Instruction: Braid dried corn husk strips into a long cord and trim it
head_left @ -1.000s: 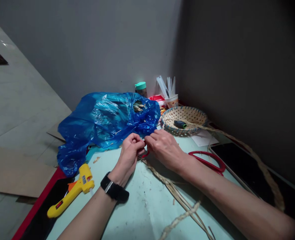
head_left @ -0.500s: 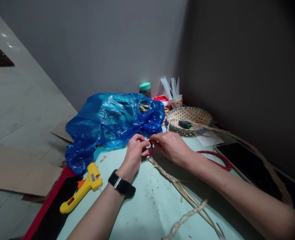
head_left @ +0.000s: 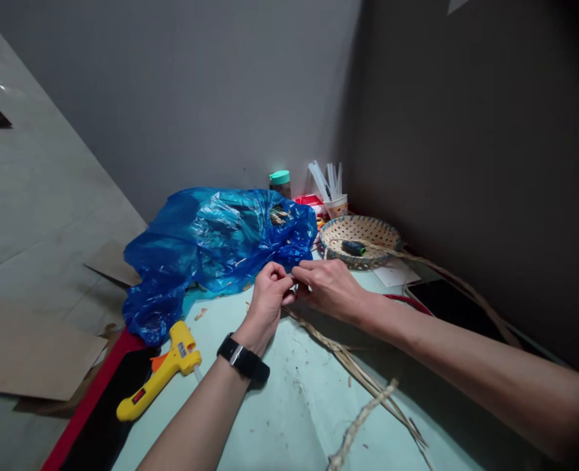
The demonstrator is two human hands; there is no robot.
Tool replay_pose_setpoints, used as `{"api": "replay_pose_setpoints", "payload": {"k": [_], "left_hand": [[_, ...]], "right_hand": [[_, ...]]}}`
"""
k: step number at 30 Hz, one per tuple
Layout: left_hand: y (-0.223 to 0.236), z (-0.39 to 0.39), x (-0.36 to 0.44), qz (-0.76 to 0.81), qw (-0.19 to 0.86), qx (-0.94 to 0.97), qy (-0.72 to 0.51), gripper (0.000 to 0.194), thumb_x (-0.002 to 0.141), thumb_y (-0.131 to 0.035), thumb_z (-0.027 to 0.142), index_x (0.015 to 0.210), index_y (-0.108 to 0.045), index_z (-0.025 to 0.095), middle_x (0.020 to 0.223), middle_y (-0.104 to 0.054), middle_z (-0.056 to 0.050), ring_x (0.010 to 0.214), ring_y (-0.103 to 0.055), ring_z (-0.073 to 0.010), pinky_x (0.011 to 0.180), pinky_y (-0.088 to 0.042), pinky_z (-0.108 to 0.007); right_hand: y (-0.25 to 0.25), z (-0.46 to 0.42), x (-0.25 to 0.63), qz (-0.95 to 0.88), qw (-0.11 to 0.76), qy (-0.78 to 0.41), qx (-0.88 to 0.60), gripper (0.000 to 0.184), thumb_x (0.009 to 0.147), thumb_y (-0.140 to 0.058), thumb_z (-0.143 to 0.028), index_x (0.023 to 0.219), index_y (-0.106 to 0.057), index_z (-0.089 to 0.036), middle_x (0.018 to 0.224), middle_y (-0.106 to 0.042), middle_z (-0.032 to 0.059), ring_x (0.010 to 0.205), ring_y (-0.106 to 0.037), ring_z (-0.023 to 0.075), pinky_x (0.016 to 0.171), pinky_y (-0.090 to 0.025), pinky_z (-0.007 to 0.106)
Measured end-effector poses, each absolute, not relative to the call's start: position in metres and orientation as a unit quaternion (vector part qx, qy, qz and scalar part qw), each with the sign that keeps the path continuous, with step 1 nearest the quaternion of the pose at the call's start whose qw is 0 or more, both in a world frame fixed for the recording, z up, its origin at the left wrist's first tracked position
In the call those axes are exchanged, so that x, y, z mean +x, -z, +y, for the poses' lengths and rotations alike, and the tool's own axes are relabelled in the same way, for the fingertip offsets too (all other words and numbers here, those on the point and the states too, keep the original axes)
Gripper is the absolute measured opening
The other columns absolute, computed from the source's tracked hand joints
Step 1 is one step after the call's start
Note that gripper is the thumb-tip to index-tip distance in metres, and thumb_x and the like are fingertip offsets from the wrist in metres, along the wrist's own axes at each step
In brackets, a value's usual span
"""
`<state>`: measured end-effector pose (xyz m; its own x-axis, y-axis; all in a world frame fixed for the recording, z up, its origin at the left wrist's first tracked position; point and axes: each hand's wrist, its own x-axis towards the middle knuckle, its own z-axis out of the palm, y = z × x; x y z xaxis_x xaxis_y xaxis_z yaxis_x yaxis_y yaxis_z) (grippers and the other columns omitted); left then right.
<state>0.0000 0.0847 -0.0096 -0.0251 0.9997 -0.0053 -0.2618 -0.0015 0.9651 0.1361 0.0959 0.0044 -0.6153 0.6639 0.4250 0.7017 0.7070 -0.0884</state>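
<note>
My left hand (head_left: 271, 293), with a black watch (head_left: 243, 358) on its wrist, is closed in a pinch at the upper end of a straw braid (head_left: 321, 337). Loose strands trail from the braid toward the lower right. Fingertips of my right hand (head_left: 329, 288) are pinched close together, almost meeting the left fingers. What lies between those right fingertips is hidden. A red curved handle or loop (head_left: 409, 302) shows partly behind my right forearm. Another thick braid (head_left: 362, 422) lies in front.
A yellow glue gun (head_left: 164, 373) rests at the table's left edge. Behind my hands are a blue plastic bag (head_left: 210, 242), a woven basket (head_left: 380, 230) with a dark roll (head_left: 353, 248), a paper cup (head_left: 337, 207) of clear sticks and a green-lidded jar (head_left: 280, 183).
The red loop that showed between my fingertips is out of sight now. Both hands stay close together in almost the same place. The view has shifted slightly.
</note>
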Motion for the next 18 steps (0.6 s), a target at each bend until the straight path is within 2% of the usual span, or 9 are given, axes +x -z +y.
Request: {"api": "replay_pose_setpoints", "payload": {"k": [2,4,7,11,13,16,18], "left_hand": [[0.007,0.085,0.000,0.432,0.566,0.411,-0.569,0.028,0.058,-0.064,0.015,0.066,-0.037,0.020,0.051,-0.035,0.011,0.039,-0.033,-0.0025,0.039,-0.021,-0.017],[0.006,0.086,-0.001,0.431,0.574,0.402,-0.568,0.029,0.058,-0.064,0.015,0.066,-0.036,0.020,0.050,-0.034,0.011,0.038,-0.033,-0.0025,0.039,-0.020,-0.017],[0.005,0.086,-0.005,0.437,0.581,0.392,-0.563,0.029,0.056,-0.063,0.013,0.065,-0.037,0.020,0.049,-0.033,0.012,0.036,-0.032,-0.0022,0.038,-0.018,-0.018],[0.003,0.086,-0.007,0.446,0.579,0.387,-0.562,0.027,0.054,-0.064,0.012,0.064,-0.040,0.019,0.049,-0.034,0.011,0.037,-0.032,-0.0020,0.038,-0.017,-0.017],[0.002,0.086,-0.007,0.448,0.571,0.387,-0.569,0.028,0.054,-0.065,0.012,0.065,-0.041,0.019,0.050,-0.035,0.011,0.039,-0.033,-0.0020,0.038,-0.018,-0.016],[0.000,0.086,-0.006,0.447,0.567,0.387,-0.573,0.031,0.053,-0.067,0.013,0.066,-0.040,0.019,0.051,-0.036,0.011,0.039,-0.033,-0.0017,0.038,-0.019,-0.016],[0.000,0.086,-0.005,0.443,0.572,0.388,-0.571,0.033,0.052,-0.068,0.013,0.065,-0.038,0.019,0.051,-0.036,0.011,0.039,-0.033,-0.0018,0.039,-0.019,-0.016]], "right_hand": [[0.001,0.097,0.135,-0.851,0.297,-0.039,-0.430,0.011,0.079,-0.052,-0.018,0.071,-0.059,-0.015,0.069,-0.061,0.0010,0.060,-0.050,0.0119,0.054,-0.026,0.024],[0.002,0.097,0.133,-0.806,0.335,-0.136,-0.468,0.015,0.080,-0.049,-0.018,0.068,-0.056,-0.015,0.062,-0.057,-0.0011,0.058,-0.048,0.0105,0.054,-0.029,0.021],[-0.006,0.098,0.134,-0.825,0.272,-0.178,-0.461,0.015,0.083,-0.047,-0.020,0.075,-0.060,-0.016,0.063,-0.058,-0.0016,0.058,-0.049,0.0109,0.054,-0.030,0.021],[-0.023,0.098,0.137,-0.907,0.160,0.051,-0.385,0.013,0.087,-0.049,-0.019,0.088,-0.062,-0.017,0.081,-0.064,0.0046,0.071,-0.053,0.0165,0.063,-0.029,0.029],[-0.028,0.099,0.137,-0.927,0.129,0.154,-0.318,0.015,0.090,-0.046,-0.017,0.088,-0.061,-0.015,0.082,-0.064,0.0076,0.078,-0.052,0.0198,0.070,-0.030,0.033],[-0.031,0.099,0.136,-0.932,0.116,0.219,-0.266,0.020,0.091,-0.041,-0.011,0.084,-0.060,-0.012,0.076,-0.062,0.0092,0.079,-0.051,0.0214,0.074,-0.029,0.037],[-0.029,0.100,0.135,-0.931,0.131,0.217,-0.262,0.020,0.089,-0.042,-0.010,0.082,-0.061,-0.011,0.074,-0.063,0.0094,0.077,-0.052,0.0212,0.073,-0.029,0.036]]}}
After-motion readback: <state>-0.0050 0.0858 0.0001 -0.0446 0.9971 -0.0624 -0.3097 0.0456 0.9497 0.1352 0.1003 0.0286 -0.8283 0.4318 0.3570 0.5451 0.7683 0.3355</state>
